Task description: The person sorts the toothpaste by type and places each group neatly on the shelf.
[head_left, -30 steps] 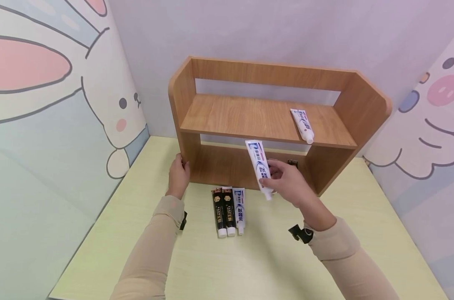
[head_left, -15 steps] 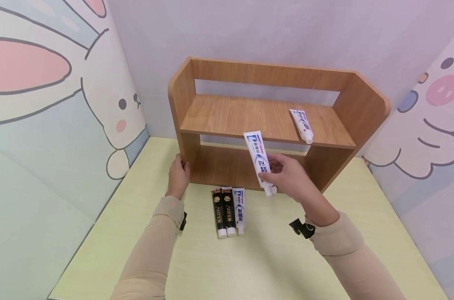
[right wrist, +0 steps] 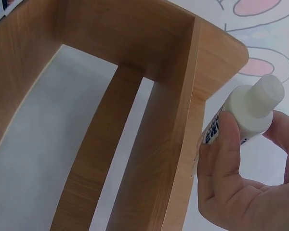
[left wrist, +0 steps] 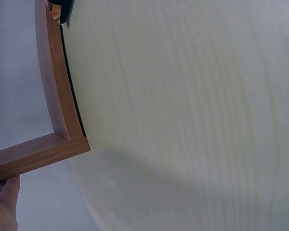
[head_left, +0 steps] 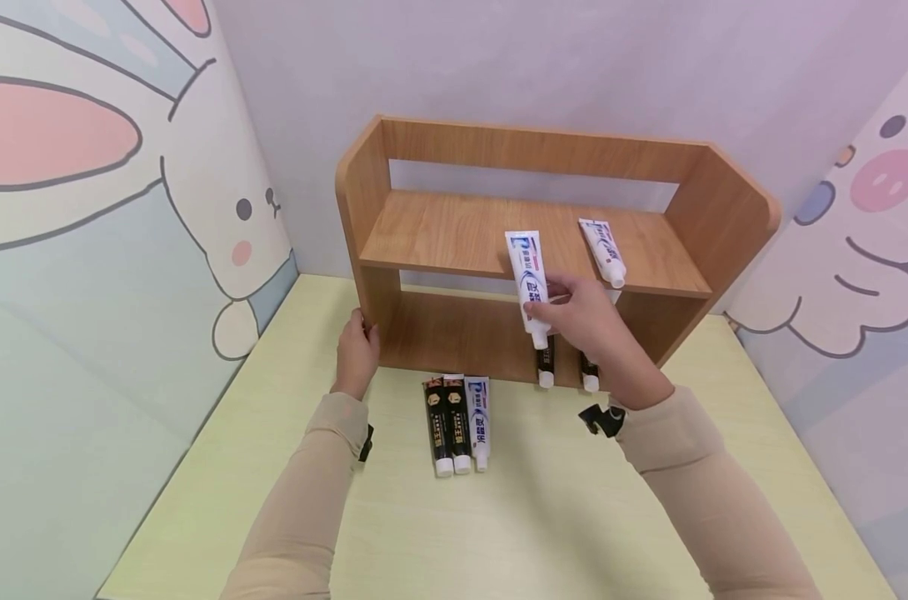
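My right hand (head_left: 585,317) pinches a white and blue toothpaste tube (head_left: 529,287) between thumb and fingers. The tube stands tilted, cap down, in front of the upper board's front edge. Its white cap (right wrist: 267,94) faces the camera in the right wrist view. My left hand (head_left: 357,354) touches the outer side of the wooden shelf (head_left: 352,204) at its left panel; the left wrist view shows its fingers (left wrist: 10,190) against that panel. Another white toothpaste tube (head_left: 604,252) lies on the upper board. Two black tubes, one ending in a white cap (head_left: 546,379), lie below, partly hidden.
On the pale table (head_left: 424,533), before the shelf, lie two black toothpaste tubes (head_left: 457,425) and a white toothpaste tube (head_left: 480,421) side by side. Walls with cartoon pictures (head_left: 222,217) stand on both sides.
My right hand has raised the toothpaste tube and moved it forward, from the lower compartment's front up to the upper board's edge. Black tubes below are more exposed. The left hand stays put.
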{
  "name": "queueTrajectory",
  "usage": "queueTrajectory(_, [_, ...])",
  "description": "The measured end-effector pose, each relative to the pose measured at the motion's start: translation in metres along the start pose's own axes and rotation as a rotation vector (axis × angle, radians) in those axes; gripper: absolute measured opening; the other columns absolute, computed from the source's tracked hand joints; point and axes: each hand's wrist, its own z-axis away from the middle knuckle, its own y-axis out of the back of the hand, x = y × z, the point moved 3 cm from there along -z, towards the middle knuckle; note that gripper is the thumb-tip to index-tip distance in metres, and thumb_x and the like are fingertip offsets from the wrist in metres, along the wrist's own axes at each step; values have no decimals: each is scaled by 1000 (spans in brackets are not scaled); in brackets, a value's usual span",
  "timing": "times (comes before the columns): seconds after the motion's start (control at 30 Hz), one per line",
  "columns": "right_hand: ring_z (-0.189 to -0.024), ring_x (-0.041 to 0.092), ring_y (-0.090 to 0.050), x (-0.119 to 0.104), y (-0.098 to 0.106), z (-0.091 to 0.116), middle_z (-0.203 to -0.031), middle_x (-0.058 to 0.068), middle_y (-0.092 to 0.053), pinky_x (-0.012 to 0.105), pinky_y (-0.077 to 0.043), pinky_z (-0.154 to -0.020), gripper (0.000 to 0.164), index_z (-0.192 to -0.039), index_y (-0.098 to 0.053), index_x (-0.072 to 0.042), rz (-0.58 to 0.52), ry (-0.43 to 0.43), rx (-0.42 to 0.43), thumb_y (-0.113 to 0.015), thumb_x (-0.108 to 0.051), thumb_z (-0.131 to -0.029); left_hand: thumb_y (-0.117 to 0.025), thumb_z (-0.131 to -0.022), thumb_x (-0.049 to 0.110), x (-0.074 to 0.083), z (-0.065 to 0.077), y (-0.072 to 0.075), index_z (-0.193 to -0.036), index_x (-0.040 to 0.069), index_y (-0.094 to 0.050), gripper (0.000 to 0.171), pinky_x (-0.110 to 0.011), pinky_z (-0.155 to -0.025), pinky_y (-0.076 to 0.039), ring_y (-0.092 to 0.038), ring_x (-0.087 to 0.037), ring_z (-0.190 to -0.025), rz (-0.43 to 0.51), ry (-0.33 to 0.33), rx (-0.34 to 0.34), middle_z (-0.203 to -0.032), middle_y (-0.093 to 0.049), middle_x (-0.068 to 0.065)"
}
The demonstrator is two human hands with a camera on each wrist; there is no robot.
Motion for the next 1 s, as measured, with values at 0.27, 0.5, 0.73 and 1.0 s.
queueTrajectory(0.27, [-99, 28, -53, -11, 6, -20, -124, 14, -54, 29, -52, -72, 62, -147, -42, -7, -40, -42, 26, -68, -22, -93, -52, -101, 8, 0, -1, 1, -130, -3, -43, 32, -51, -86, -52, -58, -38, -103, 0, 2, 2, -118, -55, -25])
queueTrajectory(0.5, [-99, 29, -54, -14, 11, -35, -124, 14, -55, 33, -50, -78, 59, -145, -44, -3, -36, -72, 32, -66, -25, -95, -50, -102, 10, -2, -1, 0, -132, -3, -42, 33, -51, -88, -50, -57, -37, -107, -7, 14, -11, -122, -54, -24])
queueTrajectory(0.73, [-96, 25, -55, -15, 14, -50, -128, 13, -54, 33, -50, -79, 57, -144, -44, -3, -92, -95, 70, -65, -23, -96, -50, -102, 11, -3, -1, -1, -132, -2, -42, 34, -50, -89, -50, -57, -37, -108, -3, 20, -14, -123, -54, -24])
queueTrajectory(1.0, [-101, 25, -55, -14, 17, -62, -129, 15, -52, 32, -51, -82, 56, -144, -44, -1, -99, -143, 98, -63, -23, -97, -51, -102, 10, -1, 0, -1, -130, -3, -44, 32, -50, -86, -51, -58, -37, -105, -8, 16, -2, -120, -55, -24])
